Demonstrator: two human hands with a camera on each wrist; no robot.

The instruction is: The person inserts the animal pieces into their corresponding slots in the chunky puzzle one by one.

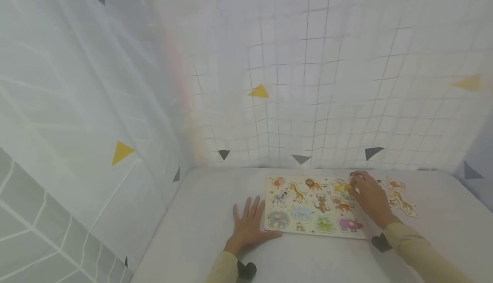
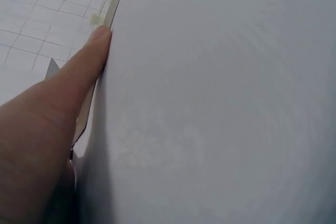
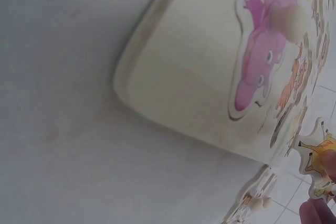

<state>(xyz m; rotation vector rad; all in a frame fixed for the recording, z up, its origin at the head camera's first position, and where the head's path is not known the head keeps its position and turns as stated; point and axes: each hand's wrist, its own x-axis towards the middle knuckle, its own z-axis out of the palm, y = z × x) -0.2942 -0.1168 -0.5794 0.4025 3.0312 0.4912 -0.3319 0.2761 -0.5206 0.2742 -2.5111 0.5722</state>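
A light wooden puzzle board (image 3: 173,77) with animal pieces lies on the white table. My left hand (image 1: 248,225) is spread flat at its left front corner, its thumb (image 2: 94,45) straight along the front edge. Over the board's right side, my right hand (image 1: 371,195) pinches a yellow animal puzzle piece (image 3: 314,156) by its edge between thumb and fingers. The piece is tilted, and the fingers partly hide it. Nearest the right wrist sits a purple hippo piece (image 1: 349,225) with a round wooden knob (image 3: 289,22).
Loose pieces lie right of the board, among them a giraffe piece (image 1: 405,204) and a pinkish piece (image 1: 396,184); the right hand partly covers others. Behind the table (image 1: 185,240) hangs a white grid-patterned cloth (image 1: 289,124), with another drape (image 1: 77,116) on the left.
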